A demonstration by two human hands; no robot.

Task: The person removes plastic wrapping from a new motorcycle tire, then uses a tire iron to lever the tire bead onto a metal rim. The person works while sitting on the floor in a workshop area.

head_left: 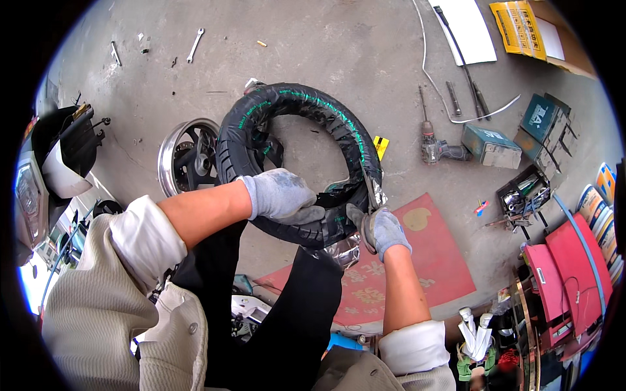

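Observation:
A black motorcycle tyre [235, 153], wrapped in black plastic with green print, is held in front of my knees. My left hand [280, 195], in a grey work glove, lies over its near left part with the fingers closed on it. My right hand [385, 231], gloved too, is closed at the near right of the tyre, on the edge of the plastic wrapping [378, 195]. A loose, shiny silvery flap [344, 251] of the wrapping hangs below the tyre near that hand. The fingertips of my right hand are partly hidden.
A wheel rim [173, 159] is left of the tyre. On the floor lie a wrench [195, 45], a cordless drill [438, 144], a green box [490, 146] and a red mat [430, 260]. An open toolbox [525, 192] stands at right; a scooter [62, 153] at left.

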